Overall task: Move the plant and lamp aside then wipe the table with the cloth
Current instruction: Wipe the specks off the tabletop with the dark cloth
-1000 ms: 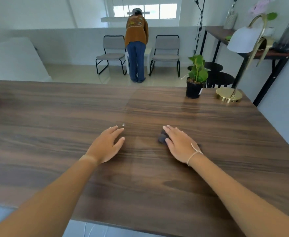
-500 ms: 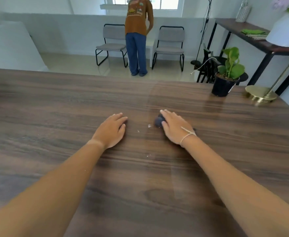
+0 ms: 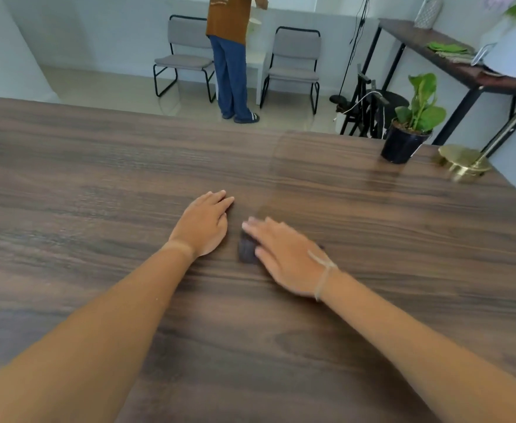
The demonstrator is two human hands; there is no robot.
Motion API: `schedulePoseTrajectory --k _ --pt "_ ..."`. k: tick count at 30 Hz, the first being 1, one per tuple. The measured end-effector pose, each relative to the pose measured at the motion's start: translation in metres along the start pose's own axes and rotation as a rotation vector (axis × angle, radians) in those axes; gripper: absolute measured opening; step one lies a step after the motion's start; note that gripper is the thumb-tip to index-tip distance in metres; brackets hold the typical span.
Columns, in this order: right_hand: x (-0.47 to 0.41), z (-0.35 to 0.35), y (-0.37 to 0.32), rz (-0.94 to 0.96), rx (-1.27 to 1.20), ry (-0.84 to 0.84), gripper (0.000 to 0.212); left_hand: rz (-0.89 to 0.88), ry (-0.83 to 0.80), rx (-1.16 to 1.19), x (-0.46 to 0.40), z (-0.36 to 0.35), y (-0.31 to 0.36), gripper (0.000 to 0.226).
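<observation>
A dark cloth (image 3: 247, 250) lies on the brown wooden table (image 3: 98, 184), mostly covered by my right hand (image 3: 284, 257), which presses flat on it with fingers stretched out. Only the cloth's left edge shows. My left hand (image 3: 203, 222) rests palm down on the table just left of the cloth, holding nothing. The plant (image 3: 409, 129), green leaves in a black pot, stands at the table's far right corner. Beside it sits the lamp's gold base (image 3: 464, 161), its stem rising out of view to the right.
A person (image 3: 232, 56) stands beyond the table's far edge between two grey chairs (image 3: 186, 53). A dark side table (image 3: 452, 65) with green cloths and a white object lines the right wall. Black stools and cables stand behind the plant.
My right hand has slid the cloth toward me and to the left, closer to my left hand. The camera has tilted down and turned left; plant and lamp stay put.
</observation>
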State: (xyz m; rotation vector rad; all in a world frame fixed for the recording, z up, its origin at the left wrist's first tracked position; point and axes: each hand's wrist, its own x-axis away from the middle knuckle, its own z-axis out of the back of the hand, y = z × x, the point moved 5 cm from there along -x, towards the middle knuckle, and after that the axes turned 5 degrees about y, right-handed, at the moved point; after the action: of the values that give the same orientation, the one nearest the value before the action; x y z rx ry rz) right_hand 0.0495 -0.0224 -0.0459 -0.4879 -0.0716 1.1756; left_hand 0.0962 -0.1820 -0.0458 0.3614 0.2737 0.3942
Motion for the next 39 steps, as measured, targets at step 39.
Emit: schedulePoseTrajectory --k 39 --pt "0.225 0.104 0.114 -0.702 0.217 0.249 0.049 -0.359 -0.217 0.112 -0.006 -0.092 0.220 0.045"
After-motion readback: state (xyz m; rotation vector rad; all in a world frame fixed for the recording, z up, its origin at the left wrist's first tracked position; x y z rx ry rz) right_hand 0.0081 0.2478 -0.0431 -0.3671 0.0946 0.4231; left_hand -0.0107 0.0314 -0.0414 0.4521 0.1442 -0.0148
